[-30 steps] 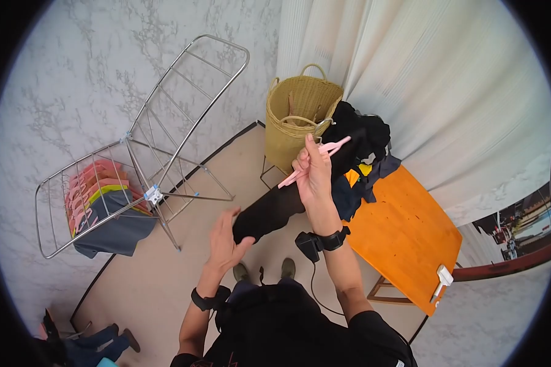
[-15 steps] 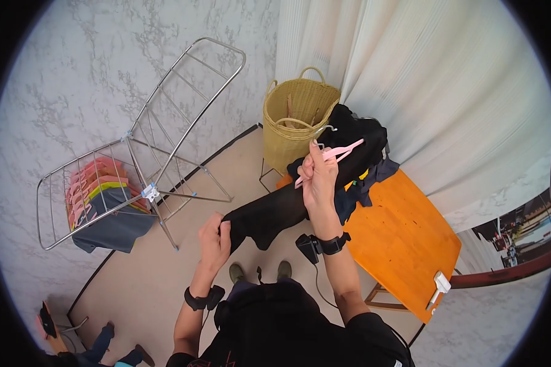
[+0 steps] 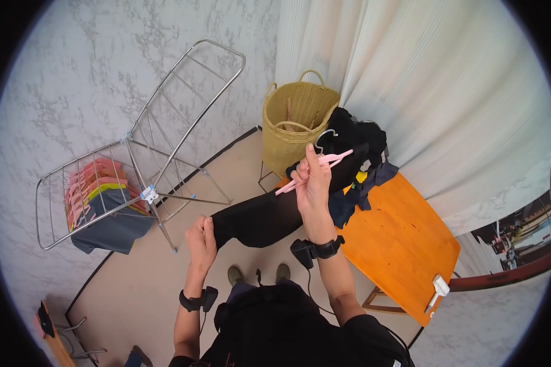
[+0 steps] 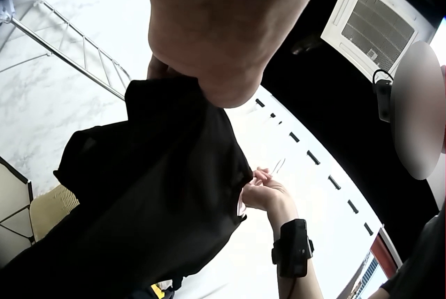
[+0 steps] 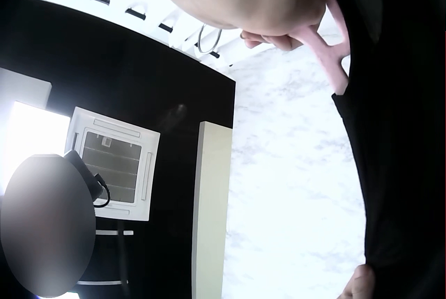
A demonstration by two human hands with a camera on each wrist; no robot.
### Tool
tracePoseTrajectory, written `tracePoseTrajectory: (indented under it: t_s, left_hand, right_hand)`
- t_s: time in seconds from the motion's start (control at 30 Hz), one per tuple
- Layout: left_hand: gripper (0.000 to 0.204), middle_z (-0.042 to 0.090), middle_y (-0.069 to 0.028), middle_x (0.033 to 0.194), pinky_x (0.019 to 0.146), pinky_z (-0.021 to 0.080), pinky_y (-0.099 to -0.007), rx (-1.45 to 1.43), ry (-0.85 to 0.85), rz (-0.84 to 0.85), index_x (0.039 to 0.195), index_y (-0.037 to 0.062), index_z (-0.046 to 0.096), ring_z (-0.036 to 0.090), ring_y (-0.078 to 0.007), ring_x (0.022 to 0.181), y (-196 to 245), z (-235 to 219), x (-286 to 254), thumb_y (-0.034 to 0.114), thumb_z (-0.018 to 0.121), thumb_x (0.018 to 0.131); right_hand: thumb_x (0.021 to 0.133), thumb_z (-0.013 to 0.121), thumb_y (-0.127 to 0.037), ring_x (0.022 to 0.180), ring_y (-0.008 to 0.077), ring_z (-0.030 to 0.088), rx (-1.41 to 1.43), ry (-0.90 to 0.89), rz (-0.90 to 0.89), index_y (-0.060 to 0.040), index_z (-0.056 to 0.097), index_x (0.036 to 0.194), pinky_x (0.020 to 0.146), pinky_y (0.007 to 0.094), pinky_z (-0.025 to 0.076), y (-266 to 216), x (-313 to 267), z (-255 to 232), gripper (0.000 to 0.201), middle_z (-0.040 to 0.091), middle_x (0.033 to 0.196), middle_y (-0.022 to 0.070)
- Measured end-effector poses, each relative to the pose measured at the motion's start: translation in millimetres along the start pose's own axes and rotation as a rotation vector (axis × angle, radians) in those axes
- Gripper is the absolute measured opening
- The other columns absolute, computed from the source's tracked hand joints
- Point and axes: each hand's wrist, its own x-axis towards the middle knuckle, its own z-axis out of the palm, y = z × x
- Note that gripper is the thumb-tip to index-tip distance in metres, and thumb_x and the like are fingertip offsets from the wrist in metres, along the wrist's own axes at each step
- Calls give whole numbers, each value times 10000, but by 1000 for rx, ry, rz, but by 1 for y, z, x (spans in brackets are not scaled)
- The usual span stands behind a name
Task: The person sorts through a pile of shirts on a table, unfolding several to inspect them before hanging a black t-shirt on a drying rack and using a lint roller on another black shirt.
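Observation:
A black garment stretches between my two hands, and dark cloth fills much of the left wrist view. My left hand grips its left end, fingers curled over the edge. Higher up and to the right, my right hand holds a pink clothes hanger by its middle, with the metal hook sticking up past the thumb. In the right wrist view, one arm of the hanger lies against the garment's edge.
A folding metal drying rack stands at the left, with several clothes on pink hangers. Behind my hands are a wicker basket and a heap of dark clothes on an orange table. A white-handled tool lies near the table's corner.
My left hand has gone from open fingers beside the garment to gripping its end, then drawn it left and slightly down. The right hand keeps the hanger, shifting only a little.

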Motion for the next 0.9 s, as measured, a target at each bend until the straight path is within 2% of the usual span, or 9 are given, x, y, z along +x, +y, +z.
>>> tracePoseTrajectory:
  t_s: [0.13,0.23,0.3,0.43,0.53,0.6,0.63,0.7,0.9]
  left_hand:
    - [361,345,-146,571,504,301,-364,-12,52,29,688,-16,389,311,-226,520,-2,-5,0,152,508,984]
    - [233,476,-166,681,584,393,-364,106,-121,-39,799,-20,510,451,-262,607,-5,-4,1,145,535,962]
    - [201,573,-195,932,758,460,-381,173,20,257,1059,-11,575,570,-328,850,9,4,4,135,582,922]
    - [441,544,-214,1168,922,440,-419,259,-165,299,1274,11,513,534,-392,1093,39,12,-4,170,643,884]
    - [356,588,-206,1042,823,474,-423,571,-144,458,1177,17,540,587,-374,981,42,22,-2,202,649,893]
    - [227,594,-159,822,636,477,-429,590,-273,251,994,40,546,612,-342,757,23,26,-1,214,652,895]
    - [227,594,-159,822,636,477,-429,594,-274,248,994,40,546,612,-342,757,16,25,0,214,652,895]
    - [205,545,-110,661,511,423,-437,577,-220,427,857,61,495,556,-331,562,5,21,3,202,635,907]
    - [259,516,-106,588,476,414,-411,526,-208,430,765,68,484,529,-333,492,8,3,8,217,586,950]
  right_hand:
    - [941,658,-175,450,65,408,-38,13,-47,-107,462,779,425,216,315,12,3,-4,264,499,596,6]
    - [955,634,-156,463,44,396,-49,47,-64,-123,483,778,443,208,305,19,-1,-1,235,498,601,-16]
    - [940,656,-166,466,50,401,-34,85,-30,-120,476,784,445,209,315,28,-8,4,242,490,600,-17]
    - [908,698,-196,478,67,469,-97,112,-79,-99,459,768,428,216,354,57,-22,12,294,520,589,9]
    - [941,656,-166,493,69,431,-44,91,14,-123,462,776,477,225,358,60,-32,19,258,499,608,-7]
    - [944,653,-178,503,68,435,-39,78,26,-122,470,777,487,228,364,64,-34,17,254,499,610,-9]
    - [947,651,-190,512,66,440,-36,64,38,-121,478,779,496,232,370,66,-36,15,251,499,611,-10]
    - [950,647,-196,526,69,444,-24,60,60,-118,489,782,508,236,377,68,-39,14,243,503,624,-7]
    - [971,611,-218,674,117,563,-74,-32,175,-73,532,872,641,270,473,81,-43,2,192,614,779,60]
